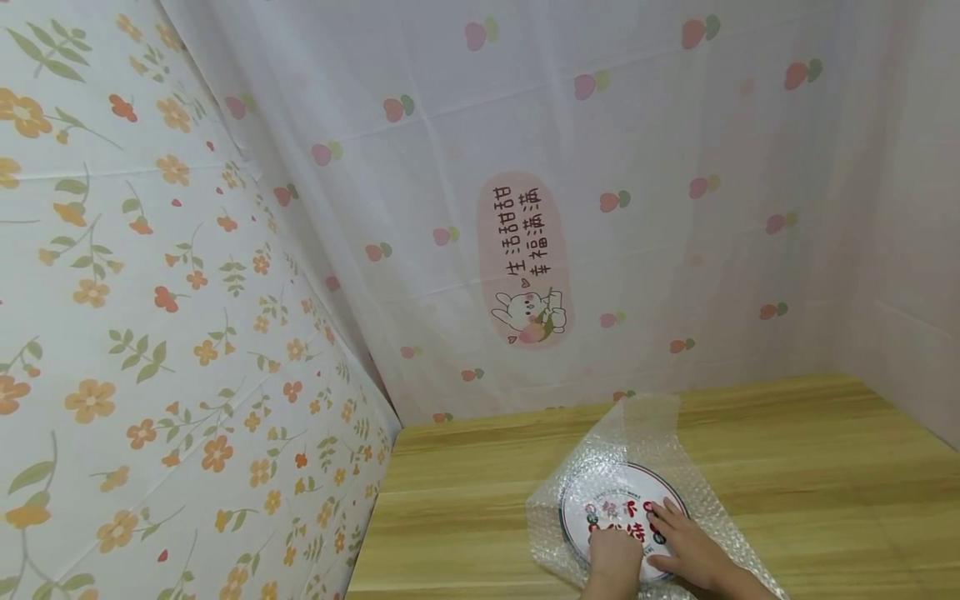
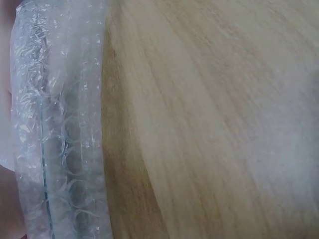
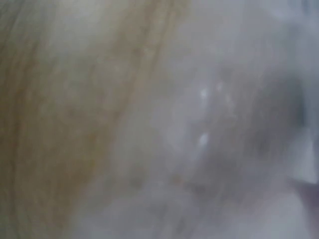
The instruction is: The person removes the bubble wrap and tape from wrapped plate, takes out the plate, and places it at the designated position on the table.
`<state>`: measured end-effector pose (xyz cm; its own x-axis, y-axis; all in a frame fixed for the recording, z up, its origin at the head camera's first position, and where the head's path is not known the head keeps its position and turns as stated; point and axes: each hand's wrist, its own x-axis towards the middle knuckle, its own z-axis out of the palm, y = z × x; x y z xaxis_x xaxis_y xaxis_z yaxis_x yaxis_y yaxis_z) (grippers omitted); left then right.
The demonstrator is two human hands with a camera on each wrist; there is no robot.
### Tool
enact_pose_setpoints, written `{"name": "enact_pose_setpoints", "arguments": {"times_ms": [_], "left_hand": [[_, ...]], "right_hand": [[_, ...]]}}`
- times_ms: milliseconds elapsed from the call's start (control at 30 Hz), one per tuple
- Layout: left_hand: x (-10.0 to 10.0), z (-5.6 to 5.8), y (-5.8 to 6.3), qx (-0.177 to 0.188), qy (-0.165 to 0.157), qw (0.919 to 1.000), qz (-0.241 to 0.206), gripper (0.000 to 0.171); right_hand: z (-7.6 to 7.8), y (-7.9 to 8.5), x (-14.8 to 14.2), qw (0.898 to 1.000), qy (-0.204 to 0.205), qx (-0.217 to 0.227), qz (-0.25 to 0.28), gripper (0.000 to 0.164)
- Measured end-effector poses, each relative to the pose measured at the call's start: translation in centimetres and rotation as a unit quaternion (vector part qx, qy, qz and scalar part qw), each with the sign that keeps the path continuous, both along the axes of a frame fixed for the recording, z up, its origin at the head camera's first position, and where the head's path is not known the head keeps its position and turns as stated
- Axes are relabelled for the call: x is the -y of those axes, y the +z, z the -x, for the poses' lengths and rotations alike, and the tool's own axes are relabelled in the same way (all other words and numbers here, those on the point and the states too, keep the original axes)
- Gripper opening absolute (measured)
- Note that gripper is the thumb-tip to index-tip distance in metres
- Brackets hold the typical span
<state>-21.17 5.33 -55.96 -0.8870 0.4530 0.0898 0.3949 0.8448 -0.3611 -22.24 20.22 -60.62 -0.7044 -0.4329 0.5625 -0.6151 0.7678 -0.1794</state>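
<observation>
A round white plate with a dark rim and red characters lies on a sheet of bubble wrap. Part of the sheet is folded over the plate's left side. My left hand is over the plate's lower middle, its curled fingers gripping the bubble wrap at the fold; the fingertips are hidden. My right hand rests on the plate's right side with its fingers spread. In the left wrist view, bubble wrap covers the plate's edge. The right wrist view is blurred, with bubble wrap beside the table.
The wood-grain table extends to both sides of the wrapping. Behind it hangs a pale curtain printed with fruit and a rabbit, and a flowered cloth hangs along the left. Loose bubble wrap reaches toward the table's back edge.
</observation>
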Motion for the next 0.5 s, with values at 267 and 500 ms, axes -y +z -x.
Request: {"name": "enact_pose_setpoints", "arguments": {"times_ms": [267,500], "left_hand": [[-0.07,0.00,-0.41,0.002,0.004,1.0000,-0.002,0.003],[-0.06,0.00,-0.47,0.017,0.004,0.9998,-0.004,0.003]], "right_hand": [[-0.04,-0.22,0.01,1.000,0.003,-0.011,0.001,0.058],[0.01,-0.29,0.02,1.000,0.003,-0.016,0.003,0.058]]}}
